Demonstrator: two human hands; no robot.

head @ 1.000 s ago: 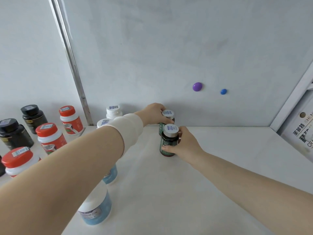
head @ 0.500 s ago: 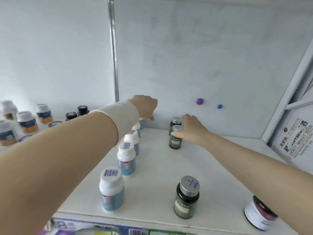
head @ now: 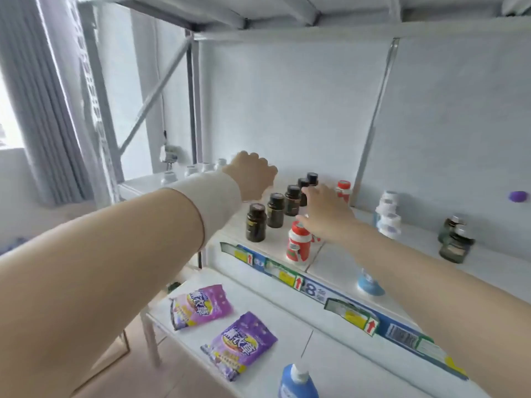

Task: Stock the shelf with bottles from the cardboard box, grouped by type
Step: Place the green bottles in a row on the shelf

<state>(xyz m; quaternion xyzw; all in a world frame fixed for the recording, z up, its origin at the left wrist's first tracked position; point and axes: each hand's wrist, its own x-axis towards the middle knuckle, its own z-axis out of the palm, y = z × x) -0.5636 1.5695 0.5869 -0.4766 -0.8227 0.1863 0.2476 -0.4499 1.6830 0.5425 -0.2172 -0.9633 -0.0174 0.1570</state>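
Both hands above the shelf (head: pixel 339 265), nothing held

Left hand (head: pixel 253 175) loosely clenched; right hand (head: pixel 324 214), fingers released, hovers beside the dark bottles (head: pixel 275 209). Keep rows straight, avoid knocking the red-capped bottle (head: pixel 297 244)

Counts: 5 dark black-cap bottles (head: pixel 255 222) in a row; 2 red-and-white bottles (head: pixel 298 246) visible, more may be hidden behind the hand; green-glass bottles (head: pixel 455 239) at right, roughly 2, blurred; white-cap bottles (head: pixel 388 214) in a line, count unclear; 2 purple pouches (head: pixel 201 305) on the lower shelf; 1 blue bottle (head: pixel 297 383).
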